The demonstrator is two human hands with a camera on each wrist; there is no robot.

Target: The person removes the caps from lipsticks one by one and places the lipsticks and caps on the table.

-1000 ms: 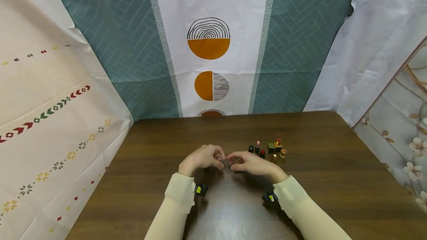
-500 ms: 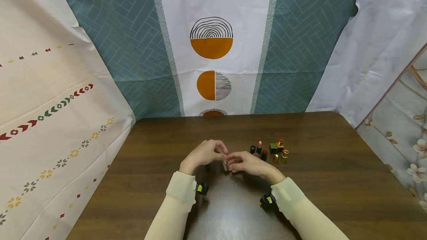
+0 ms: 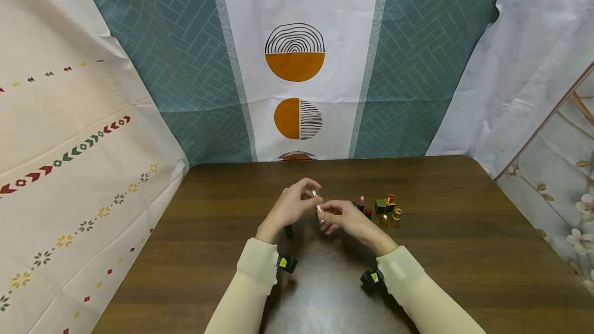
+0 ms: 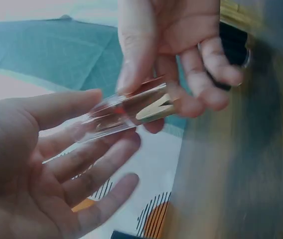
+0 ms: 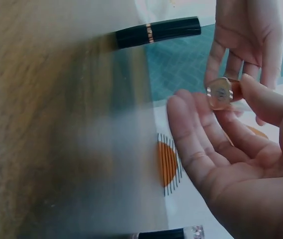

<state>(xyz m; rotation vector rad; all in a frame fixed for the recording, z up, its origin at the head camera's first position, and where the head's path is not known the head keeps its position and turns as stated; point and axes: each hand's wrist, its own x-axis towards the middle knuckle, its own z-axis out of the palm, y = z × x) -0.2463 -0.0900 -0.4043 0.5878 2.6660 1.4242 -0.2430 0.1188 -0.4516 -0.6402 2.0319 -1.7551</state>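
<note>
A slim lipstick in a clear case (image 4: 126, 112) with a gold-toned part is held between both hands above the table, tilted in the head view. My left hand (image 3: 290, 207) pinches its upper, clear end between thumb and fingers. At the lower end, my right hand (image 3: 348, 218) grips it with thumb and fingertips; its squarish base (image 5: 220, 93) faces the right wrist camera. Beside my left wrist stands a black lipstick tube (image 5: 159, 32) with a gold band, mostly hidden by the hand in the head view.
Right of the hands stand several cosmetics: a pink lipstick (image 3: 361, 202), a red lipstick (image 3: 368, 213), a dark green square cap (image 3: 380, 206), a gold-and-red lipstick (image 3: 390, 202) and small gold pieces (image 3: 397, 214). The brown table (image 3: 223, 205) ends at a hanging cloth (image 3: 297, 128).
The lipstick has risen off the table in my left hand and tilted. My right hand has closed on its lower end. The cosmetics on the right have stayed in place.
</note>
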